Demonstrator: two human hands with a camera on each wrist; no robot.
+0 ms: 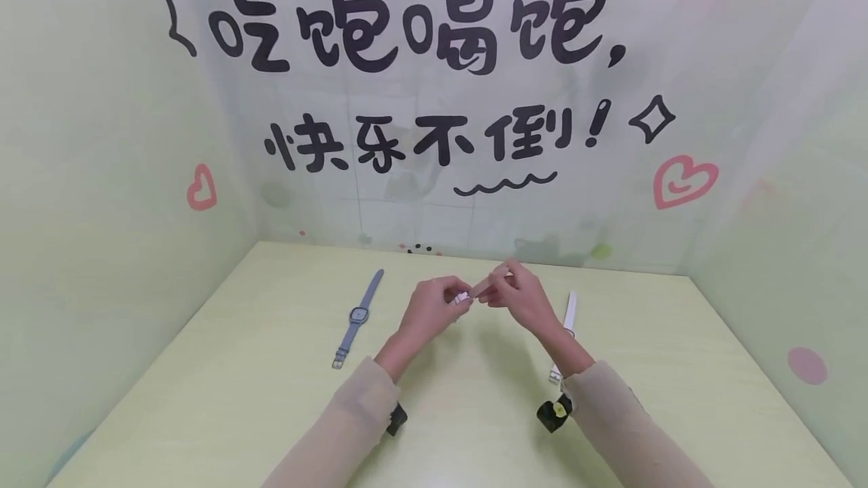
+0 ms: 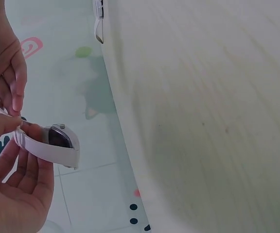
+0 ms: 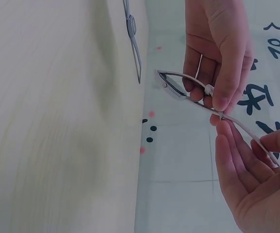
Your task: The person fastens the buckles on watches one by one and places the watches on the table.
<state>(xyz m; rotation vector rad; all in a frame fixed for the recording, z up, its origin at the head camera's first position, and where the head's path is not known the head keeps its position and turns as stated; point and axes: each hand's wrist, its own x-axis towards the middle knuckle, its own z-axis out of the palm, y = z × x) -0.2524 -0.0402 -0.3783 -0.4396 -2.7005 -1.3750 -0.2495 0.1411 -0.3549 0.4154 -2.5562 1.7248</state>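
A watch with a pale pinkish-white strap [image 2: 50,151] is held in the air above the back part of the table. Its dark face [image 2: 58,138] hangs off the fingers of my left hand [image 1: 429,310], which pinches the strap near the white buckle [image 1: 462,297]. My right hand [image 1: 521,297] grips the long free end of the strap [image 3: 249,132] between thumb and fingers. From the right wrist view the case [image 3: 173,86] sits at the strap's far bend, with the strap folded back toward the left fingers.
On the table [image 1: 461,413], a blue-grey watch [image 1: 359,315] lies flat at the left. A white watch [image 1: 570,311] lies at the right, partly hidden behind my right forearm. Printed curtains [image 1: 407,217] stand along the table's back and sides.
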